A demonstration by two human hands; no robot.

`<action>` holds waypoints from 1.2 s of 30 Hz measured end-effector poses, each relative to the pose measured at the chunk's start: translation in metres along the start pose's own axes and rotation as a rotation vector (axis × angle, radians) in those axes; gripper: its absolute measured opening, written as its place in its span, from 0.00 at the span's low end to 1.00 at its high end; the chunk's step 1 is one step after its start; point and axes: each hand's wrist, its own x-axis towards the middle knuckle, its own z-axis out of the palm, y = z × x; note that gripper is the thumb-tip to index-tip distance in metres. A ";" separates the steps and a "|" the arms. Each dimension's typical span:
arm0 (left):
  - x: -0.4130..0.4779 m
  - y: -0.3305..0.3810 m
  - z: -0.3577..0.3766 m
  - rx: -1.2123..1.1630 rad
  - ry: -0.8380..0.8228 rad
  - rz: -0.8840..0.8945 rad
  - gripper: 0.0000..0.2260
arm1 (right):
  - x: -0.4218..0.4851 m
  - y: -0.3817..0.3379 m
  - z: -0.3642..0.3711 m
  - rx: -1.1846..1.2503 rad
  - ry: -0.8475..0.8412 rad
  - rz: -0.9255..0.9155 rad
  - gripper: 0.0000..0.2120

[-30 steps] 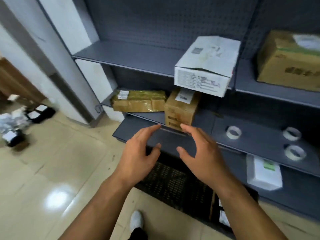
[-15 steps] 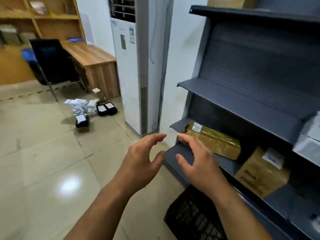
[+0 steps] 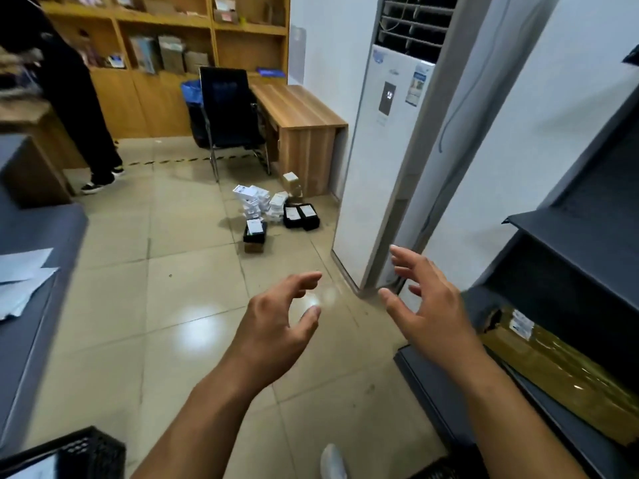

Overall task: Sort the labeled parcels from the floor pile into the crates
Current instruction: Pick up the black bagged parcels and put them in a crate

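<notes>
Parcels (image 3: 273,209) more central (shelf (image 3: 587,243) further right)

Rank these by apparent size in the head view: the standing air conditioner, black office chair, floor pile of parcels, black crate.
1. standing air conditioner
2. black office chair
3. floor pile of parcels and black crate look alike; the crate is near and cropped, so unranked.

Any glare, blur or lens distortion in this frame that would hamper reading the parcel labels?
Head view: bright glare on the floor tiles, not on the parcel pile; wide-angle lens bows the air conditioner and shelving; motion smear at the left edge; the pile's labels are visible but too small to read.
</notes>
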 end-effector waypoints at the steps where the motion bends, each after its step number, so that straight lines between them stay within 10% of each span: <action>1: 0.010 -0.008 -0.007 0.004 0.019 -0.012 0.20 | 0.015 0.001 0.012 0.006 -0.014 -0.011 0.29; 36: 0.627 -0.295 -0.093 0.025 0.033 -0.154 0.19 | 0.632 0.105 0.296 0.139 -0.118 0.033 0.29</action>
